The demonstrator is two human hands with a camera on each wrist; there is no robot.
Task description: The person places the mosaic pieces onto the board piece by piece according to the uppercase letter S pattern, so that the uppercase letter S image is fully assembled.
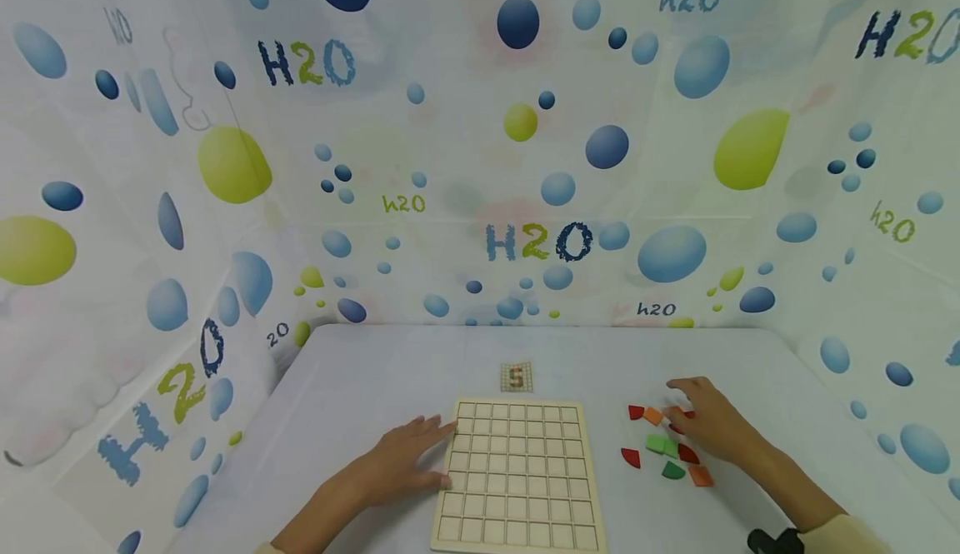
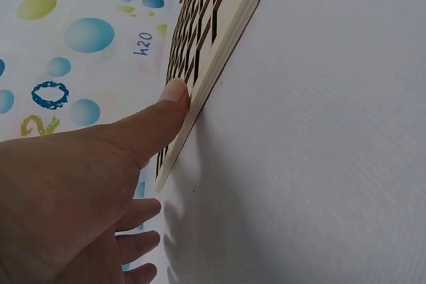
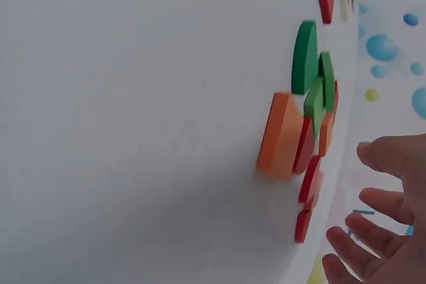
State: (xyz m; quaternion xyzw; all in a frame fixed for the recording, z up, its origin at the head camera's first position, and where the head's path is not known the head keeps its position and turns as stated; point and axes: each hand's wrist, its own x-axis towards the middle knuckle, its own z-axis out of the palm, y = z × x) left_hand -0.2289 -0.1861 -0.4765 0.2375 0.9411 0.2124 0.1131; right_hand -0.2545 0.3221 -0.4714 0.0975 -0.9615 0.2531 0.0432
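Note:
A light wooden board (image 1: 517, 472) with a grid of square cells lies flat on the white table. My left hand (image 1: 401, 461) is at the board's left edge, its fingers extended; in the left wrist view the thumb (image 2: 174, 91) touches the rim. To the right of the board, small coloured pieces are scattered: a red quarter-round piece (image 1: 631, 457), light green squares (image 1: 661, 445), a dark green rounded piece (image 1: 672, 471) and an orange square (image 1: 701, 476). Over the far right of these pieces hovers my right hand (image 1: 712, 422), fingers loosely spread, partly hiding a red piece. Nothing shows in its grasp.
Behind the board lies a small square card (image 1: 516, 377) with a brown figure on a grid. A white curtain (image 1: 450, 137) printed with blue and green drops surrounds the table (image 1: 375, 371). A black strap (image 1: 776, 541) shows at the right wrist.

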